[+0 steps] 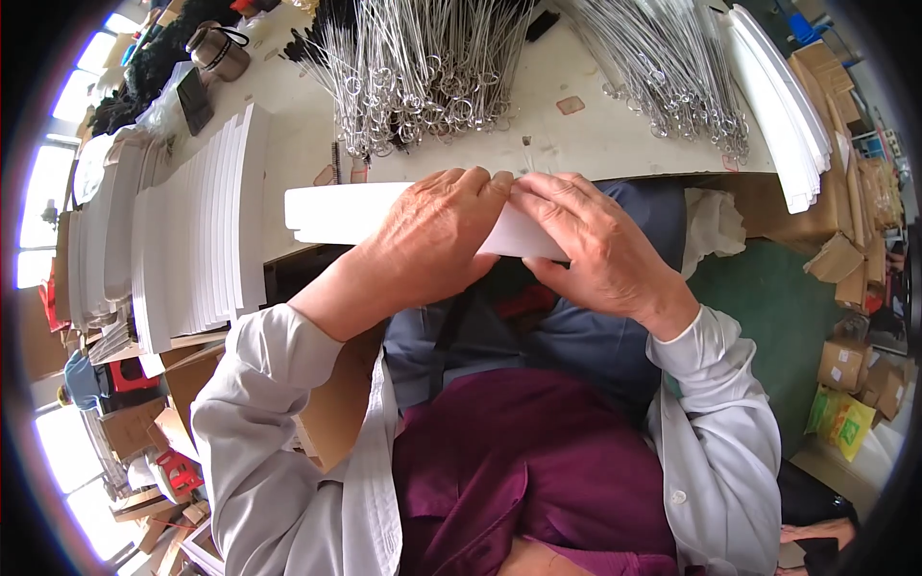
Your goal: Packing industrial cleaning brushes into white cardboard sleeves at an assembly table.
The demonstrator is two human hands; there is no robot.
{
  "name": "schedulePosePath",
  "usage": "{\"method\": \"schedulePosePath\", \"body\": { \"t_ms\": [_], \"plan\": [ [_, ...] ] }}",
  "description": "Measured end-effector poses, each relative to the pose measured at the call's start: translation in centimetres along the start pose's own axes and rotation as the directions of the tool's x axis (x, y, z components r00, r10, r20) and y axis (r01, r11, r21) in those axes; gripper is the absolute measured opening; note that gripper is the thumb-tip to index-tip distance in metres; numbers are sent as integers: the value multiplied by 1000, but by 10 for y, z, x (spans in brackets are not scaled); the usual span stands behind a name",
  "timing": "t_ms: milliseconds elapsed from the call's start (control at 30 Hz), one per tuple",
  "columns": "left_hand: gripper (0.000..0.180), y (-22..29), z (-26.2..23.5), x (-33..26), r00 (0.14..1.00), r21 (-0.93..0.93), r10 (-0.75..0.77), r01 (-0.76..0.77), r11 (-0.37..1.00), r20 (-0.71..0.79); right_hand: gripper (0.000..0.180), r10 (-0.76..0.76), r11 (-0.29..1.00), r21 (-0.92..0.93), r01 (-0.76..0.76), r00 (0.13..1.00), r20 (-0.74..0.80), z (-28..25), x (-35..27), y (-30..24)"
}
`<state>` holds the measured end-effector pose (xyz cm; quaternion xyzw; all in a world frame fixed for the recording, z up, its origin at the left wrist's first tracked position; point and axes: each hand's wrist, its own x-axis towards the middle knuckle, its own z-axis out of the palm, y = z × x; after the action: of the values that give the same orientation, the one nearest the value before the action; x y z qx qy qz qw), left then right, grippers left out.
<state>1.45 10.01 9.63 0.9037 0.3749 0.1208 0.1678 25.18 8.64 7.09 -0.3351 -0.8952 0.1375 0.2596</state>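
Observation:
Both my hands grip a long white folded card piece (338, 209) at the near edge of the table, in front of my lap. My left hand (432, 230) closes over its middle, with the thumb underneath. My right hand (597, 235) is wrapped about the right end, fingers on top and thumb below. The fingertips of the two hands meet along the upper edge. Its left end sticks out flat past my left hand, while the hands cover much of the rest.
Thin metal rods with ring ends (413, 82) lie in a big bundle on the table (567, 139); another bundle (672, 77) is farther right. White folded cards (206, 216) stand in a row at left, more white strips (783, 106) at right. A metal flask (219, 53) stands far left.

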Motion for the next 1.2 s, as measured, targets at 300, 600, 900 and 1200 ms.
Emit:
{"method": "schedulePosePath", "body": {
  "t_ms": [300,600,900,1200],
  "plan": [
    [75,-16,19,-16,983,294,-116,154,943,-141,49,173,971,-121,-206,957,-234,13,-19,7],
    [70,-13,43,-20,983,360,-51,112,926,-175,47,576,752,452,-481,812,-94,52,-20,-9],
    [70,-12,59,-23,977,361,-2,80,929,-212,30,677,347,818,-460,726,120,48,-23,0],
    [68,-14,66,-20,976,322,37,35,946,-215,35,629,112,820,-562,679,380,28,-21,1]
  ]
}}
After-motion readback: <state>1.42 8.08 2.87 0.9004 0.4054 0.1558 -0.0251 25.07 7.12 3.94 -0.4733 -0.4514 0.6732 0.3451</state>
